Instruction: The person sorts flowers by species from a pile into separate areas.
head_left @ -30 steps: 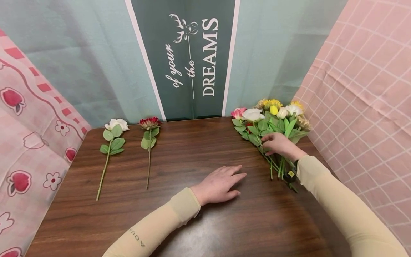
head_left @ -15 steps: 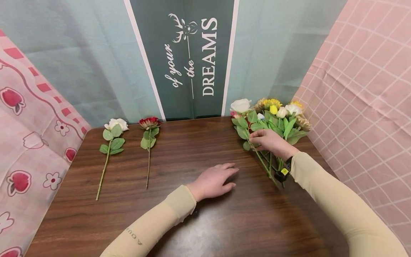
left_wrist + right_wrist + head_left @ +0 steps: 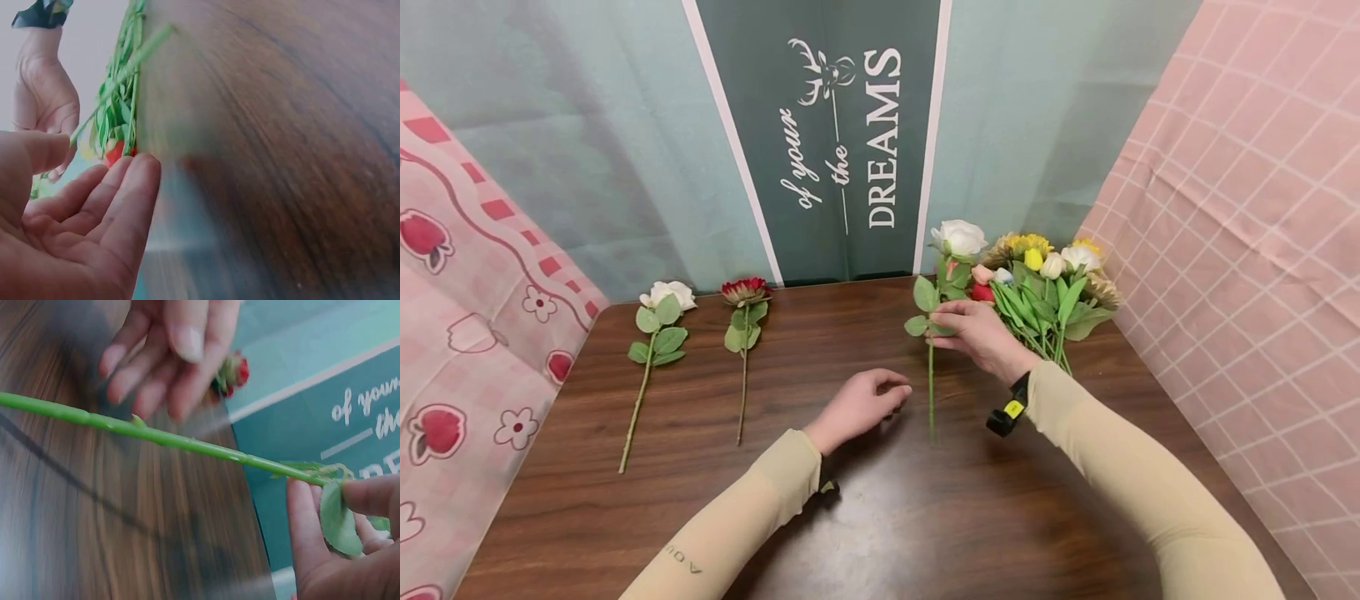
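Note:
My right hand (image 3: 987, 335) pinches a white rose (image 3: 960, 238) by its green stem, just among the leaves. In the right wrist view the stem (image 3: 187, 444) runs slantwise across, with small thorns on it. To the left of that stem my left hand (image 3: 859, 407) is held over the table with its fingers loosely bent and nothing in them. In the left wrist view the left palm (image 3: 81, 250) faces up, apart from the stem. A pile of flowers (image 3: 1037, 292) lies at the right, with yellow, white, pink and red blooms.
Another white rose (image 3: 668, 297) and a dark red flower (image 3: 746, 292) lie apart on the left of the brown wooden table (image 3: 820, 333). A green-grey cloth (image 3: 1015, 117) hangs behind, with patterned pink cloths (image 3: 1225, 208) at both sides.
The right hand has drawn the white rose out of the pile and moved left with it. The left hand has shifted left and its spread fingers are now more bent.

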The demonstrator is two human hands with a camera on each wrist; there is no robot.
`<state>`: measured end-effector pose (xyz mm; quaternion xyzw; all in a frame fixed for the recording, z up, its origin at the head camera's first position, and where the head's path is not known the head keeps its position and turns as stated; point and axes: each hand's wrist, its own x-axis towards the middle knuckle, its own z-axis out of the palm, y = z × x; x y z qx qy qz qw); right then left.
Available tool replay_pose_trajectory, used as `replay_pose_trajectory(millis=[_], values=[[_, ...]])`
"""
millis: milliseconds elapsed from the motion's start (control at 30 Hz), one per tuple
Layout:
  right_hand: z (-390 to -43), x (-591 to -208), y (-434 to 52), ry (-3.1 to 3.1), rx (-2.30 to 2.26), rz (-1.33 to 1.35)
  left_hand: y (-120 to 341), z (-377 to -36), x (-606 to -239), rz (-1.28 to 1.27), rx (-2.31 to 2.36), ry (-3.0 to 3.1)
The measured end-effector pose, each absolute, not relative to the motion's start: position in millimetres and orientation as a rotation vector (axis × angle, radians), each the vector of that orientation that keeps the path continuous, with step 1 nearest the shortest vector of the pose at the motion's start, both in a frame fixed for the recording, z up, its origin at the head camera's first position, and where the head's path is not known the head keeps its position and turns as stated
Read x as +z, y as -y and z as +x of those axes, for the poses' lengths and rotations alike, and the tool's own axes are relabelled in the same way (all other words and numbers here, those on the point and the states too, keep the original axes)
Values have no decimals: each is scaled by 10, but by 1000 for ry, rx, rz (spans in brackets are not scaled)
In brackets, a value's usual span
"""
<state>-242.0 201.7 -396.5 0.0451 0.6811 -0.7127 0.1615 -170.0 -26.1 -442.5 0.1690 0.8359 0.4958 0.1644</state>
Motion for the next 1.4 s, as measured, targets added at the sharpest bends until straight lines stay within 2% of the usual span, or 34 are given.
replay_pose_trajectory(millis=[133, 400, 733, 867, 1100, 1267, 1400], values=[[-2427, -3943, -1717, -1904, -2126, 129, 367, -1718, -4407, 354, 1653, -2175], [-2432, -3930, -1349, -1900, -2211, 82, 490, -1756, -4385, 263, 1860, -2202], [-2397, -3987, -1215, -1888, -2222, 89, 520, -1685, -4249, 183, 1870, -2226], [-2384, -4013, -1217, -1896, -2174, 58, 543, -1758, -4413, 161, 1873, -2219], [-2396, -4082, -1147, -1968, -2110, 20, 661, -1754, -4434, 197, 1841, -2250], [-2369, -4111, -1058, -2042, -2003, -121, 979, -1761, -4369, 180, 1727, -2378], [-2301, -4148, -1046, -2254, -1803, -303, 1549, -1764, -4263, 118, 1556, -2543]])
